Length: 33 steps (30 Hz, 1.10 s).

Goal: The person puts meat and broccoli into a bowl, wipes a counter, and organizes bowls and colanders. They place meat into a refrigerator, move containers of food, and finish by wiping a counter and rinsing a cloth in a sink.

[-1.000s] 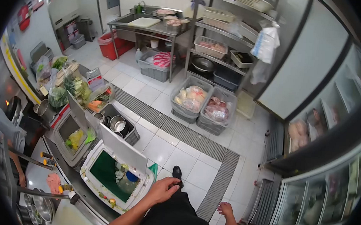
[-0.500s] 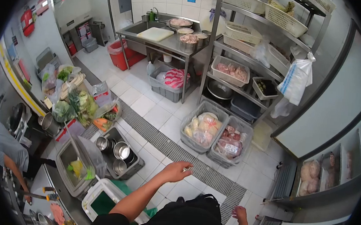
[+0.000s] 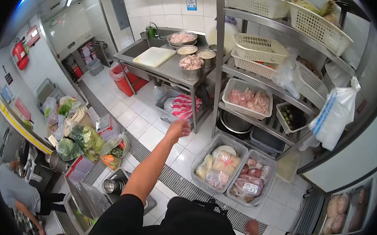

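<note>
My left hand [image 3: 178,131] is stretched forward over the tiled floor, in front of the grey tub holding a red-and-white striped bag [image 3: 184,106]. Its fingers are loosely apart and hold nothing I can see. Low at the right, my right hand [image 3: 252,228] hangs beside my body above the floor grate, fingers loose with nothing visible in them. Closest to both hands are two grey tubs: one [image 3: 205,182] holds bagged pale food, the other [image 3: 246,202] bagged dark red meat. Neither hand touches a tub.
A steel sink table [image 3: 191,82] bears a white cutting board [image 3: 154,57] and pots of raw meat [image 3: 192,62]. A steel shelf rack [image 3: 219,54] with baskets stands right of it. Vegetables [image 3: 86,141] lie at left, near another person [image 3: 19,188]. A drain grate [image 3: 184,182] crosses the floor.
My view has moved forward toward the sink table and rack. My left hand has swung up and forward; my right hand stays low at the right.
</note>
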Motion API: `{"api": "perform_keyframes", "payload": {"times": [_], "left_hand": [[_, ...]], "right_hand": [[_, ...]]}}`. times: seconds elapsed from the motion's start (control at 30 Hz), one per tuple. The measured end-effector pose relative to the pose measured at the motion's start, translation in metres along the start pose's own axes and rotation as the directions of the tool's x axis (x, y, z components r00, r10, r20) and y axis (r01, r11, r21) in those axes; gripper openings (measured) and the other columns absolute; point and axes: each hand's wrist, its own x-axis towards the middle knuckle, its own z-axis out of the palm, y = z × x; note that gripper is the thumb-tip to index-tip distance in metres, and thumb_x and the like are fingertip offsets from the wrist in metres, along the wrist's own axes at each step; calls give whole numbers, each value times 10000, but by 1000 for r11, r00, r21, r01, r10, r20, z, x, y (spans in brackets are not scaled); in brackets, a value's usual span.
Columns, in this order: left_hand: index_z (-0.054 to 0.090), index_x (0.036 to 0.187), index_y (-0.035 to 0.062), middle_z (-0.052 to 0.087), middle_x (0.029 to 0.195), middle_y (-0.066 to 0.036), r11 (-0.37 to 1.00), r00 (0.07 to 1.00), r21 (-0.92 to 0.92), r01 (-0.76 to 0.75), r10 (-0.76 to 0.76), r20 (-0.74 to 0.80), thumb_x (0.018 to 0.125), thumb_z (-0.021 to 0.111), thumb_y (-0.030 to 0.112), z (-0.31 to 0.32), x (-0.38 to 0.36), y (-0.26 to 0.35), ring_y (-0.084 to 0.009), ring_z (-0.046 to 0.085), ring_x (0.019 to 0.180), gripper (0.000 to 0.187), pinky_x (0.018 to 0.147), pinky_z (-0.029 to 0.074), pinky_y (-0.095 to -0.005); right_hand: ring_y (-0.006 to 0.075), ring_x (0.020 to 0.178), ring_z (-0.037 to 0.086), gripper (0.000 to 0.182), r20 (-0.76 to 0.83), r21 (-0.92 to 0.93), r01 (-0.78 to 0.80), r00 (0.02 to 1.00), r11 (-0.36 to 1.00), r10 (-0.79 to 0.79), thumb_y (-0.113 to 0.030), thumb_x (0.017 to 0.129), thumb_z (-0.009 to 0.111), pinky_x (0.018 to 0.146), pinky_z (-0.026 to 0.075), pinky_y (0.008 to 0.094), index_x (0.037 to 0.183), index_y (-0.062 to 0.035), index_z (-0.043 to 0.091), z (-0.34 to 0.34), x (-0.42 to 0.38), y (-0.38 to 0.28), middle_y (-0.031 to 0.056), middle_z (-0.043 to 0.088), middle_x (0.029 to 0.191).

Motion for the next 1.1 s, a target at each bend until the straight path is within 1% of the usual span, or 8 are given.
{"api": "perform_keyframes", "payload": {"times": [0.07,0.17,0.3,0.37,0.47,0.63,0.9,1.1], "left_hand": [[542,1080,30,590,941,-106,999,999,27,-35,35,17,885,501,222,-12,69,19,-210,591,767,277,671,527,-339],[583,899,48,590,779,-57,993,993,45,-105,107,-40,862,531,265,-19,165,53,-155,584,677,226,560,523,-311],[546,1006,2,567,904,-124,996,985,0,-92,91,-146,869,523,294,-27,303,92,-209,586,705,324,553,527,-341],[532,1026,12,542,926,-115,1000,982,14,-27,29,-184,859,544,330,-38,373,99,-263,565,776,359,609,523,-393],[511,1054,27,508,979,-112,998,953,-7,69,-68,-296,826,587,357,-37,439,117,-338,527,882,409,683,509,-475],[508,1086,29,496,1023,-123,991,946,-135,22,-64,-317,761,615,238,-45,481,111,-348,503,954,401,781,456,-581],[524,1108,-39,554,1072,-165,984,907,-175,-33,-44,-418,759,625,156,-39,502,134,-314,544,936,412,835,453,-582],[569,989,108,507,916,-48,948,941,-319,7,-114,-319,764,570,82,-90,436,114,-182,504,832,227,878,429,-627]], "right_hand": [[202,592,618,177,-209,635,12,965,773,157,-199,878,502,473,494,317,968,-66,577,-30,16,-75,96,618,782],[177,601,612,175,-399,631,179,909,755,118,-195,885,508,485,495,296,988,-72,578,-75,21,-161,72,616,762],[143,567,583,162,-539,666,233,807,709,241,-195,897,500,471,468,265,974,-78,580,-80,-5,-210,59,607,746],[145,537,573,172,-634,572,236,735,786,241,-196,899,493,454,459,266,969,-62,577,-41,-2,-153,70,609,740],[186,520,584,196,-492,748,56,716,661,496,-179,901,464,422,456,298,975,-29,566,28,-44,-167,91,609,726],[246,558,611,273,-147,934,-171,615,313,774,-249,865,507,461,489,351,1039,-45,560,124,-76,-209,119,610,762],[210,649,624,255,-242,906,-72,722,418,648,-235,864,538,526,502,320,1036,-50,569,133,-27,-287,97,624,834],[192,637,621,244,-312,885,15,760,465,570,-237,881,541,529,499,307,1021,-41,579,118,-20,-284,94,624,812]]}}
